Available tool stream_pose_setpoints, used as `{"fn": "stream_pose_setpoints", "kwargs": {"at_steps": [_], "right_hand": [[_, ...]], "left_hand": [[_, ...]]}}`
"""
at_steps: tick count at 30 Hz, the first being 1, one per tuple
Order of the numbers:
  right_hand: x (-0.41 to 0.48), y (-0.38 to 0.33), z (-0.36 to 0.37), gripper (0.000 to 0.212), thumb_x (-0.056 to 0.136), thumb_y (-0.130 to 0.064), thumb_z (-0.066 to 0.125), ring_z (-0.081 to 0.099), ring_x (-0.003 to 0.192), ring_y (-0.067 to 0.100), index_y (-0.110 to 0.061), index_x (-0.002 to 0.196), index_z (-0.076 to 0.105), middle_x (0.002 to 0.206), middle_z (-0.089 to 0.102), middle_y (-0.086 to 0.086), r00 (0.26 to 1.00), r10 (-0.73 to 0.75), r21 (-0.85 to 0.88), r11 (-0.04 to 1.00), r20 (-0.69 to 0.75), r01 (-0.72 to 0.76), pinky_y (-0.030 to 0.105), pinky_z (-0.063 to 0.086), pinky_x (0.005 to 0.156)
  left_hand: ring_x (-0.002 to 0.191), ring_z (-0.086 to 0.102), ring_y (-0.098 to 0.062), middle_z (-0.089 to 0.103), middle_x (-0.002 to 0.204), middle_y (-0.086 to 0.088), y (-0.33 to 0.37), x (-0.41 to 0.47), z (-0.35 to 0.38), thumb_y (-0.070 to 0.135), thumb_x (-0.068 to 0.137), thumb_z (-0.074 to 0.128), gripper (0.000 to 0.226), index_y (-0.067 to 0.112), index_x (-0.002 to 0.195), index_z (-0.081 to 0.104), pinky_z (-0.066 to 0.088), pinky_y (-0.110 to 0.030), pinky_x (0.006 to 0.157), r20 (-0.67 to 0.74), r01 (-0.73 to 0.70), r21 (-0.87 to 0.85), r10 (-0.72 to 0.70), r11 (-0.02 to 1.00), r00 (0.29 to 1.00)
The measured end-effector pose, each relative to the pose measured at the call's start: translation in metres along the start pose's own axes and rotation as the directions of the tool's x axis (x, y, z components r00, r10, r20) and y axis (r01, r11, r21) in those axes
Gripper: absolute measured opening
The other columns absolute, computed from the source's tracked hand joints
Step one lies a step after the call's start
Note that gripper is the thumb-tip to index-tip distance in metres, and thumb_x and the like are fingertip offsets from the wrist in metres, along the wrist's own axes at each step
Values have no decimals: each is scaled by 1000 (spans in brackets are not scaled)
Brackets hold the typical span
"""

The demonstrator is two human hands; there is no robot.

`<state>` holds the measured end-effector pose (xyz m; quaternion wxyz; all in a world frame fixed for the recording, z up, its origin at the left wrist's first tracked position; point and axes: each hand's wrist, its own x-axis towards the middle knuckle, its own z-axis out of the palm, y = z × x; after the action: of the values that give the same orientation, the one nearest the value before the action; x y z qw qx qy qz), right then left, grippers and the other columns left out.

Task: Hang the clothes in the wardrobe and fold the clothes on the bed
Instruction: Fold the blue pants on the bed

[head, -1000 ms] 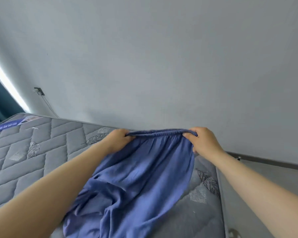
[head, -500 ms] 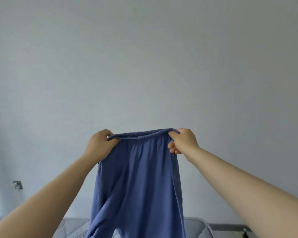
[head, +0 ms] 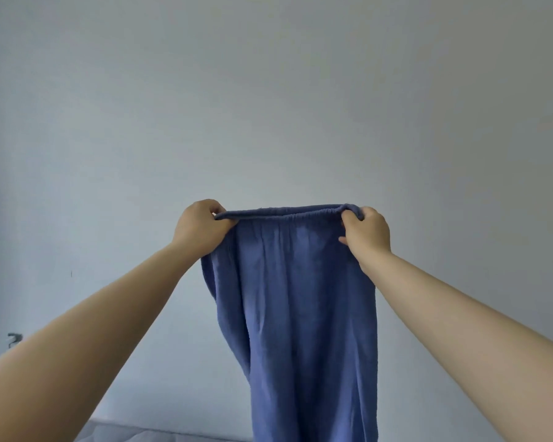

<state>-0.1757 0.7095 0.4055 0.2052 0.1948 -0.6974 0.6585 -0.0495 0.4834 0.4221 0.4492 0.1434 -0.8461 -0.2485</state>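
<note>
Blue crinkled-cotton trousers (head: pixel 300 298) held up mid-frame by both hands, against a plain pale grey wall (head: pixel 268 90).

Left hand (head: pixel 200 229) pinches the left end of the gathered elastic waistband (head: pixel 284 212), right hand (head: pixel 366 232) grips the right end, fingers curled round it; band pulled nearly straight between them. Fabric is soft, lightly wrinkled, hangs in long vertical folds down past the bottom edge. Strip of grey quilted mattress (head: pixel 115 433) at lower left. Small dark wall fitting (head: pixel 14 338) at far left edge, too small to identify.
</note>
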Motion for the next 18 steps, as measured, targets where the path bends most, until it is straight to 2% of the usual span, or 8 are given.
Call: {"fn": "stream_pose_setpoints", "kwargs": {"at_steps": [2, 5, 7, 9, 11, 13, 15, 18], "right_hand": [[3, -3, -3, 23, 94, -23, 47, 63, 81, 32, -8, 77, 53, 72, 54, 3, 999, -45, -91, 995, -5, 44, 41, 55, 72], [9, 1, -9, 31, 95, -27, 47, 51, 62, 22, -12, 68, 51, 62, 51, 1, 996, -82, -239, 968, -33, 71, 28, 36, 52], [11, 7, -15, 40, 96, -30, 46, 43, 53, 19, -14, 60, 42, 56, 45, 0, 995, -87, -349, 935, -42, 67, 27, 28, 49], [9, 14, -20, 43, 94, -30, 47, 37, 49, 19, -16, 56, 34, 53, 39, -1, 996, -80, -438, 897, -33, 58, 26, 24, 49], [7, 21, -24, 43, 90, -29, 50, 31, 47, 19, -18, 53, 29, 50, 32, -2, 995, -85, -483, 874, -42, 54, 25, 20, 48], [7, 25, -29, 46, 88, -27, 51, 26, 46, 18, -19, 51, 24, 46, 26, -4, 996, -69, -443, 895, -48, 40, 26, 18, 48], [7, 26, -31, 50, 90, -25, 52, 22, 46, 16, -20, 50, 21, 44, 21, -6, 1000, -8, -321, 947, -29, -1, 27, 16, 48], [5, 25, -27, 48, 95, -25, 50, 21, 48, 14, -18, 55, 24, 50, 24, -4, 991, 137, -148, 979, -2, -136, 27, 16, 46]], "left_hand": [[66, 53, -16, 58, 69, 3, -1, -1, 0, 29, 85, 62, 21, 16, 69, 58, 38, -27, 53, 12, -8, 7, 8, 1000, 1000], [65, 55, -16, 59, 65, 4, -2, -5, 0, 38, 81, 68, 27, 15, 69, 62, 37, -25, 52, 72, -24, 50, 21, 998, 997], [65, 57, -13, 61, 66, 4, -2, -6, -2, 45, 76, 75, 34, 12, 72, 65, 41, -25, 55, 195, 2, -18, 1, 1000, 981], [68, 61, -10, 67, 71, 5, -1, -8, -3, 46, 75, 76, 31, 16, 75, 69, 45, -23, 59, 300, 51, -123, -12, 991, 954], [72, 61, -12, 68, 76, 2, -3, -9, -1, 42, 79, 74, 30, 12, 80, 70, 47, -23, 61, 312, 63, -163, -9, 985, 950], [71, 59, -16, 66, 78, -3, -5, -11, 2, 40, 82, 72, 39, 1, 86, 68, 46, -26, 62, 286, 100, -167, -49, 981, 957], [72, 58, -19, 65, 82, -7, -5, -12, 7, 41, 82, 71, 49, -7, 90, 66, 47, -29, 65, 258, 176, -169, -129, 970, 958], [78, 64, -21, 71, 95, -11, 1, -13, 11, 41, 82, 71, 48, -5, 96, 67, 52, -32, 71, 308, 355, -309, -260, 882, 915]]}}
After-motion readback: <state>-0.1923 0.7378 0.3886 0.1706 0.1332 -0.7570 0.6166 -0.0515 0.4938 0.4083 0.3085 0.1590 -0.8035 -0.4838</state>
